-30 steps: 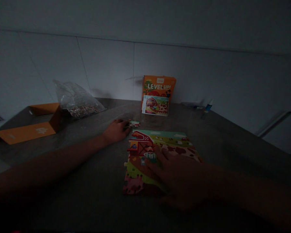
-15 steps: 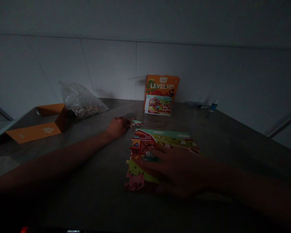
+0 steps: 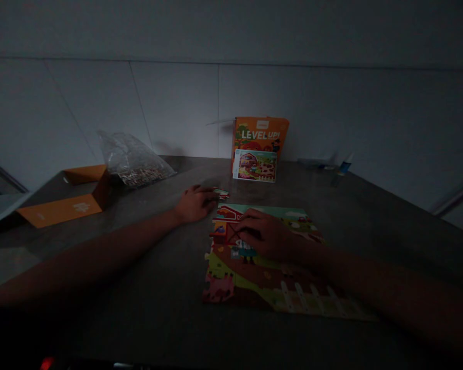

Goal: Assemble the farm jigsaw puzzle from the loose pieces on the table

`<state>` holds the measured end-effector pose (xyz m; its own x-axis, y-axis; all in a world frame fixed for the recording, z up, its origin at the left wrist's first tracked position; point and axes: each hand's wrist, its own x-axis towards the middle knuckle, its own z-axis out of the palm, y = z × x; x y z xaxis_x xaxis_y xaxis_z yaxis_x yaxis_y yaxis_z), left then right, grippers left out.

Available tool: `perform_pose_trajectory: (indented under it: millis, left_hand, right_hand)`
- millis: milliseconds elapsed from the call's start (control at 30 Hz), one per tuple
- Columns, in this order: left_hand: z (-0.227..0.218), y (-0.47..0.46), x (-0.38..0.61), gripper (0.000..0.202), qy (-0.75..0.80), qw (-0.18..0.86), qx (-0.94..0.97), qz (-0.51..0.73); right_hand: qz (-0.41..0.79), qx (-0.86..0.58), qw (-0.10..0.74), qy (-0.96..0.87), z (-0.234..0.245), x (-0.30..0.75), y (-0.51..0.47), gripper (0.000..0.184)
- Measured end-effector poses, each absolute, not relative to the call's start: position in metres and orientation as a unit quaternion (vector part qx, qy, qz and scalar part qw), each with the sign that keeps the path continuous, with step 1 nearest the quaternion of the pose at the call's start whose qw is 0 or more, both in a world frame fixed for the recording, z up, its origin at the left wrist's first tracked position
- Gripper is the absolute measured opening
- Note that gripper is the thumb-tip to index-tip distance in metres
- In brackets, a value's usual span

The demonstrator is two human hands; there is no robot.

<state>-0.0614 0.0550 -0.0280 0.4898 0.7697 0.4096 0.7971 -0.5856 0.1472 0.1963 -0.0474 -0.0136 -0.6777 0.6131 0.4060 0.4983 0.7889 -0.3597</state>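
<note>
A partly joined farm jigsaw puzzle (image 3: 224, 264) lies flat on the table, showing a red barn, a pink pig and a white fence. Its left edge has bare knobs and notches. My right hand (image 3: 268, 234) rests over the barn side of it, fingers bent, fingertips touching the surface, with nothing seen in them. Beyond the puzzle's upper left corner, my left hand (image 3: 196, 203) has its fingers on a small puzzle piece (image 3: 223, 193) with red and pale green print. The fingers cover much of that piece, and the light is dim.
An orange "LEVEL UP!" box (image 3: 262, 133) stands by the wall, a farm picture card (image 3: 255, 167) leaning on it. To the left are a clear bag of pieces (image 3: 139, 164) and an open orange box part (image 3: 61, 209). A small blue-labelled bottle (image 3: 345, 166) stands at back right.
My right hand has moved up and drawn its fingers in, uncovering the fence and the figure. My left hand has shifted right, covering more of the small piece. The view has shifted slightly.
</note>
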Motion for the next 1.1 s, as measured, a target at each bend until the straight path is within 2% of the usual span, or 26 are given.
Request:
perform_pose_trajectory:
  millis: [167,467,600,700,800,867,967,1100]
  left_hand:
    - [-0.027,0.062,-0.064,0.022,-0.457,-0.017,-0.855,-0.246]
    - [-0.027,0.062,-0.064,0.016,-0.450,0.010,-0.853,-0.264]
    - [-0.026,0.059,-0.064,0.029,-0.449,0.034,-0.852,-0.268]
    - [-0.022,0.048,-0.062,0.038,-0.441,0.056,-0.833,-0.328]
    - [-0.017,0.028,-0.055,0.040,-0.343,0.093,-0.851,-0.387]
    - [-0.015,0.016,-0.050,0.042,-0.254,0.125,-0.882,-0.377]
    - [-0.014,0.004,-0.046,0.044,-0.168,0.166,-0.905,-0.353]
    - [-0.015,0.003,-0.047,0.053,-0.146,0.175,-0.909,-0.348]
  right_hand:
    - [0.114,-0.314,0.247,-0.910,-0.011,0.194,-0.048,0.022]
    - [0.104,-0.313,0.248,-0.911,-0.010,0.196,-0.050,0.022]
    - [0.129,-0.310,0.257,-0.906,-0.009,0.196,-0.048,0.023]
    - [0.214,-0.357,0.282,-0.864,-0.013,0.197,-0.039,0.019]
    - [0.349,-0.420,0.340,-0.766,-0.015,0.197,-0.030,0.027]
    - [0.395,-0.431,0.376,-0.719,-0.015,0.197,-0.028,0.034]
    - [0.380,-0.415,0.381,-0.734,-0.014,0.196,-0.030,0.029]
    - [0.331,-0.402,0.353,-0.778,-0.015,0.196,-0.031,0.034]
